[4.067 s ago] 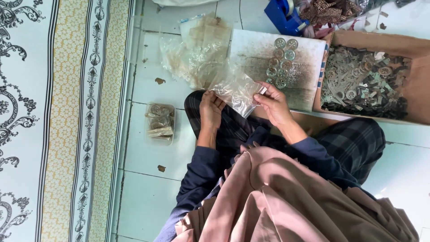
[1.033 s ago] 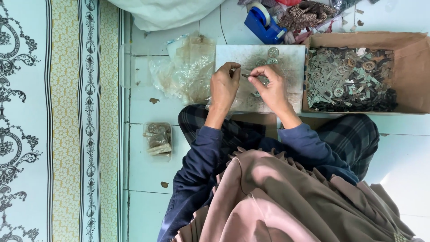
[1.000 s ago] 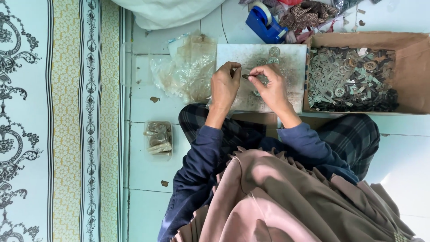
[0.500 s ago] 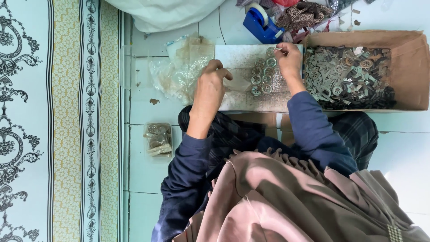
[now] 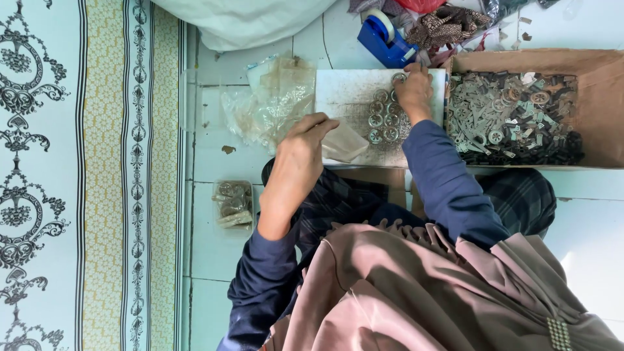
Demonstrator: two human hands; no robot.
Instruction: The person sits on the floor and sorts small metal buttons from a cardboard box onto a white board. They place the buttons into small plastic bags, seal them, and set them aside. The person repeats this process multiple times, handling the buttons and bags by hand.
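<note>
My left hand (image 5: 300, 155) pinches a small clear plastic bag (image 5: 344, 143) at the near-left edge of a white board (image 5: 344, 94). Several round metal rings (image 5: 382, 122) lie in rows on the board. My right hand (image 5: 412, 91) rests on the board's far right corner, its fingertips on a ring there. I cannot tell whether it grips that ring. A pile of empty clear bags (image 5: 270, 104) lies on the floor left of the board.
A cardboard box (image 5: 598, 104) of small metal parts (image 5: 510, 117) stands right of the board. A blue tape dispenser (image 5: 385, 38) and dark clutter sit behind. A filled small bag (image 5: 233, 203) lies on the white tiles near my knee. A patterned mat (image 5: 84, 175) covers the left.
Both hands left the rings at the board's middle. My right hand reached to the far right corner. My left hand moved left and took hold of a small clear bag.
</note>
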